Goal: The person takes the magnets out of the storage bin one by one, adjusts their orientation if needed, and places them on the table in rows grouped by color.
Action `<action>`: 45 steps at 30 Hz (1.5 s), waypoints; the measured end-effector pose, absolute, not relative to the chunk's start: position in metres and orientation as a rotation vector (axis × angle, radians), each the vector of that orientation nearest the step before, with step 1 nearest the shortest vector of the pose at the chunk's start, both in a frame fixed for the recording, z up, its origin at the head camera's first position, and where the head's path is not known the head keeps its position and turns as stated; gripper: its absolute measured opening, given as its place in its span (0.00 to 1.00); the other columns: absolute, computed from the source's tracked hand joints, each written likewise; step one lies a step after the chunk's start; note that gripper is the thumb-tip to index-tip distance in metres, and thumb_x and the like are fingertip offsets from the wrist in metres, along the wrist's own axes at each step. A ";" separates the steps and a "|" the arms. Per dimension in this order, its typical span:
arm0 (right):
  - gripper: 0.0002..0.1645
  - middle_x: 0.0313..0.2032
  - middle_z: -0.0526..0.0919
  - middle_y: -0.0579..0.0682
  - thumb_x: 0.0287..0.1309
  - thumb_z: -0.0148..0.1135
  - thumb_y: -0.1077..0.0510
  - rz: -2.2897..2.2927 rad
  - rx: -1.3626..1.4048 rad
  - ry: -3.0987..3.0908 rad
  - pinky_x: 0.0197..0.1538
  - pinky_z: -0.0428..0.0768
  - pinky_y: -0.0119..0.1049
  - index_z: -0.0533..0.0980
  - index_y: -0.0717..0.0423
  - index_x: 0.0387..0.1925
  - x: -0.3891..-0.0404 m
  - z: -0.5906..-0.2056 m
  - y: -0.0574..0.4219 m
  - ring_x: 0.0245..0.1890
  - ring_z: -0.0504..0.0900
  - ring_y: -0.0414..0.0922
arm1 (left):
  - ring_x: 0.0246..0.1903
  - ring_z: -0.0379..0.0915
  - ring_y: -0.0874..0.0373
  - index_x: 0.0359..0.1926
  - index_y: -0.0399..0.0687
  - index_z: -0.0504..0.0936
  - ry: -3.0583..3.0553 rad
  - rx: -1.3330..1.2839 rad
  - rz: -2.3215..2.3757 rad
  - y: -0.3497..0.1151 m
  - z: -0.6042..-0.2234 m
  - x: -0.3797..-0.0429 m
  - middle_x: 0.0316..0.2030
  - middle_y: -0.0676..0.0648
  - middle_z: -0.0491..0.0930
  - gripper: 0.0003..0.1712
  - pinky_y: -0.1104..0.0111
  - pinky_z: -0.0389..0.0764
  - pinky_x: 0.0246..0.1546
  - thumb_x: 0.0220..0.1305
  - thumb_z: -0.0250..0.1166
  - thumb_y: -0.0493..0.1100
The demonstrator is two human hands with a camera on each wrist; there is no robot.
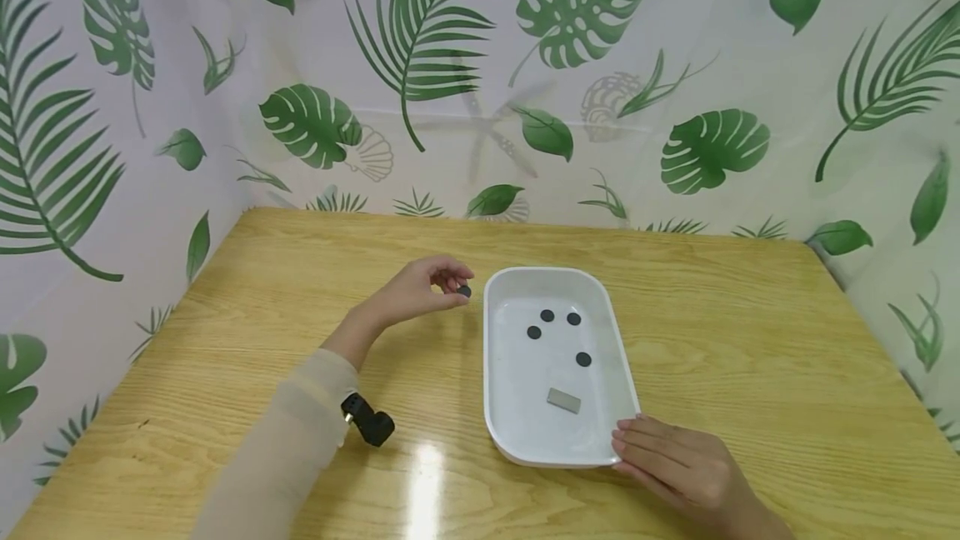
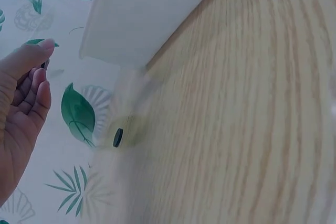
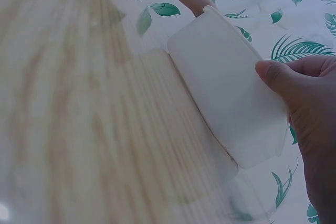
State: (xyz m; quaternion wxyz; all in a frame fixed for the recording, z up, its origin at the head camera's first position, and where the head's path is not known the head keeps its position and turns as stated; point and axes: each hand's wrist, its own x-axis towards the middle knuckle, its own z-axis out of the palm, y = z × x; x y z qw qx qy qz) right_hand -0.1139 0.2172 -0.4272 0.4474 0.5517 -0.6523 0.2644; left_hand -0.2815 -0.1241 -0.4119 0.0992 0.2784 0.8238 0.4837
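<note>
My left hand (image 1: 420,294) pinches a small black disc (image 1: 464,292) between thumb and fingers, just left of the white tray (image 1: 487,382). In the left wrist view the hand (image 2: 21,93) mostly hides that disc. Another black disc (image 2: 118,137) shows there near the table's far side; I cannot make it out in the head view. My right hand (image 1: 678,465) grips the tray's near right corner, with the thumb (image 3: 273,74) against the outer wall and the fingers at the rim. Several black discs (image 1: 583,359) and a grey rectangular block (image 1: 564,401) lie inside the tray.
The wooden table (image 1: 750,340) extends on both sides of the tray. A leaf-patterned cloth (image 1: 465,107) hangs behind the table and along its sides. A black strapped device (image 1: 367,419) sits on the left wrist, over a light sleeve (image 1: 292,432).
</note>
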 end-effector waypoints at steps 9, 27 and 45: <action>0.11 0.28 0.86 0.58 0.60 0.62 0.59 0.651 1.372 -1.621 0.35 0.82 0.35 0.85 0.63 0.30 -0.113 -0.426 0.217 0.28 0.86 0.49 | 0.38 0.71 0.54 0.51 0.35 0.76 2.488 0.720 1.448 -0.150 -0.416 -0.288 0.38 0.45 0.77 0.21 0.65 0.74 0.42 0.58 0.67 0.38; 0.11 0.29 0.86 0.58 0.60 0.62 0.59 0.649 1.367 -1.613 0.36 0.82 0.35 0.85 0.63 0.31 -0.114 -0.427 0.217 0.28 0.86 0.48 | 0.40 0.70 0.54 0.54 0.31 0.73 2.504 0.508 1.426 -0.172 -0.438 -0.300 0.42 0.41 0.76 0.22 0.69 0.73 0.41 0.60 0.65 0.37; 0.11 0.28 0.86 0.57 0.59 0.63 0.59 0.638 1.356 -1.589 0.33 0.81 0.35 0.85 0.63 0.30 -0.114 -0.425 0.214 0.27 0.86 0.47 | 0.41 0.71 0.53 0.52 0.37 0.74 2.606 0.401 1.343 -0.165 -0.461 -0.304 0.44 0.42 0.77 0.19 0.64 0.73 0.45 0.61 0.64 0.39</action>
